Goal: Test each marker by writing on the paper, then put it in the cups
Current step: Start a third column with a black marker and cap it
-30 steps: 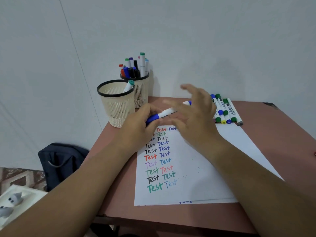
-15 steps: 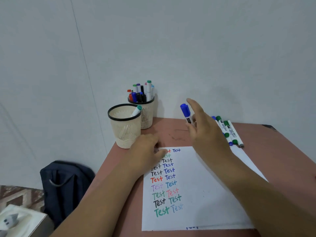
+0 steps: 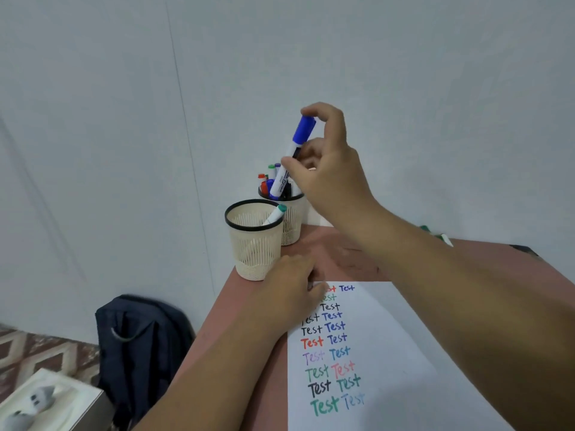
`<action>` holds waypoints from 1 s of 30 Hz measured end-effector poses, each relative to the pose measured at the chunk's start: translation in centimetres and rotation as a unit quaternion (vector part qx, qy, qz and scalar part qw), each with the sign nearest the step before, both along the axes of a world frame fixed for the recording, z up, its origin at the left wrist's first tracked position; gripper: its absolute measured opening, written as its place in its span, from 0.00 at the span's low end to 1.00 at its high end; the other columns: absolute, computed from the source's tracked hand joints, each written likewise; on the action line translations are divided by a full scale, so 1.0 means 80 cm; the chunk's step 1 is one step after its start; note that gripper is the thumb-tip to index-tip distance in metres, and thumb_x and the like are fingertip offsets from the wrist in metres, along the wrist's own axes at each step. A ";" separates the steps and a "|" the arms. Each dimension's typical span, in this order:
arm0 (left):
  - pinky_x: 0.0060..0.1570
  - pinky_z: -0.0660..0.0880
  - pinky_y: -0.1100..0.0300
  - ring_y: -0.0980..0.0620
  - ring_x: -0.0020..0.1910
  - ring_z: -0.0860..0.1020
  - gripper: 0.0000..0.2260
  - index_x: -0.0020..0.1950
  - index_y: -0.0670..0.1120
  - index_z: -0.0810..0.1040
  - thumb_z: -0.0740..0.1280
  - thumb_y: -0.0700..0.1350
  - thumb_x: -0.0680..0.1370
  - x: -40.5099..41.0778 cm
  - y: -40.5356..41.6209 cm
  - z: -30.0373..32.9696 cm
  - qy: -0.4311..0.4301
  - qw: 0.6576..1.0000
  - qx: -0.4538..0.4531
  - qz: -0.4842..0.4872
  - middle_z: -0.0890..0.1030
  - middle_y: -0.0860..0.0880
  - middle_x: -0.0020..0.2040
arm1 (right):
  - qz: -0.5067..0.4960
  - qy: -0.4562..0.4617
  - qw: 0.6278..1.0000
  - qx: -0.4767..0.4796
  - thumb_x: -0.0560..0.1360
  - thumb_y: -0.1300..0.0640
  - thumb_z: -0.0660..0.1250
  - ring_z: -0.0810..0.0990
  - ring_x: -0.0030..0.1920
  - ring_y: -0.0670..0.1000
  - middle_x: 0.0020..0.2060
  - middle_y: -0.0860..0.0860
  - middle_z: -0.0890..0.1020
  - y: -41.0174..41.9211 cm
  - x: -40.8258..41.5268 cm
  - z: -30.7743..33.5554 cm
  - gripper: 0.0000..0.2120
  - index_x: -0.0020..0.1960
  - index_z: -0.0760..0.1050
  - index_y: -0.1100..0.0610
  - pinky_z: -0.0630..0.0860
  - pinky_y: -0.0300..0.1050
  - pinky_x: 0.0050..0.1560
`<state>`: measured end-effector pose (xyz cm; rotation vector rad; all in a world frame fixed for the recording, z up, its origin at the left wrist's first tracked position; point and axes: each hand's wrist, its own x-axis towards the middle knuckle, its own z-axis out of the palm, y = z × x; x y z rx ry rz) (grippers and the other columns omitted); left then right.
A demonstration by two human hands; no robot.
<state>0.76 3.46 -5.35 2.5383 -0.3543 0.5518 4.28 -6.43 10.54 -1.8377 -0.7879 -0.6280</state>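
While your right hand (image 3: pixel 329 169) lowers nothing yet, you're holding the blue marker (image 3: pixel 291 160) cap-up w/ thumb & fingers pinched on its barrel, tip over the far cup (image 3: pixel 292 225), which is already packed w/ markers. Near cup (image 3: pixel 253 241) has one teal marker (image 3: pixel 273 214). Paper (image 3: pixel 373 353) shows two columns of "Test", so most are done; a few markers (image 3: pixel 435 234) lie far right, prob untested. Left hand (image 3: pixel 292 287) rests on the paper's far-left corner, fingers loosely curled, gripping nothing.
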 end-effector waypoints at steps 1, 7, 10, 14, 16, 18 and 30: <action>0.40 0.66 0.59 0.53 0.41 0.72 0.10 0.41 0.51 0.71 0.70 0.51 0.76 0.000 0.000 0.000 0.000 1.000 -0.006 0.003 0.75 0.54 0.39 | -0.003 0.008 1.000 0.003 0.77 0.62 0.73 0.84 0.37 0.44 0.43 0.51 0.84 0.008 0.004 -0.004 0.27 0.69 0.63 0.49 0.77 0.31 0.40; 0.42 0.71 0.58 0.54 0.42 0.74 0.09 0.41 0.49 0.72 0.71 0.49 0.76 0.001 0.002 -0.003 0.001 1.000 -0.025 -0.005 0.78 0.54 0.40 | -0.011 0.115 0.991 -0.061 0.78 0.60 0.70 0.83 0.43 0.44 0.42 0.49 0.85 0.014 0.027 -0.045 0.18 0.64 0.71 0.47 0.76 0.36 0.45; 0.43 0.71 0.57 0.52 0.43 0.74 0.09 0.42 0.48 0.73 0.71 0.49 0.76 0.004 0.002 -0.003 0.008 1.000 -0.019 -0.002 0.78 0.52 0.41 | -0.003 0.145 0.986 -0.079 0.80 0.57 0.70 0.82 0.52 0.42 0.52 0.47 0.85 0.002 0.033 -0.057 0.10 0.60 0.80 0.48 0.77 0.37 0.55; 0.42 0.72 0.56 0.52 0.43 0.74 0.15 0.37 0.57 0.66 0.72 0.50 0.76 0.004 0.000 -0.001 0.013 1.000 -0.020 -0.005 0.78 0.54 0.42 | -0.006 0.139 0.986 -0.091 0.81 0.55 0.69 0.81 0.53 0.42 0.52 0.45 0.84 -0.028 0.036 -0.053 0.08 0.58 0.83 0.48 0.75 0.30 0.53; 0.43 0.72 0.56 0.53 0.44 0.74 0.15 0.38 0.58 0.66 0.72 0.50 0.76 0.003 0.000 -0.001 0.016 1.000 -0.016 -0.003 0.77 0.55 0.42 | -0.019 0.132 0.982 -0.131 0.81 0.56 0.68 0.82 0.53 0.44 0.51 0.45 0.85 -0.053 0.042 -0.050 0.08 0.57 0.83 0.48 0.73 0.27 0.49; 0.42 0.72 0.58 0.54 0.44 0.74 0.14 0.39 0.59 0.67 0.72 0.51 0.76 0.005 0.001 0.000 0.016 1.000 -0.007 0.000 0.76 0.57 0.42 | -0.047 0.127 0.968 -0.213 0.82 0.58 0.66 0.83 0.53 0.48 0.52 0.46 0.85 -0.085 0.052 -0.049 0.10 0.55 0.83 0.46 0.77 0.35 0.54; 0.37 0.66 0.64 0.59 0.40 0.73 0.12 0.39 0.57 0.70 0.72 0.53 0.76 0.001 -0.002 0.008 0.029 1.000 0.000 0.011 0.75 0.60 0.38 | -0.124 0.109 0.718 -0.676 0.79 0.41 0.67 0.66 0.72 0.55 0.70 0.46 0.74 -0.214 0.071 -0.093 0.20 0.71 0.75 0.42 0.74 0.58 0.65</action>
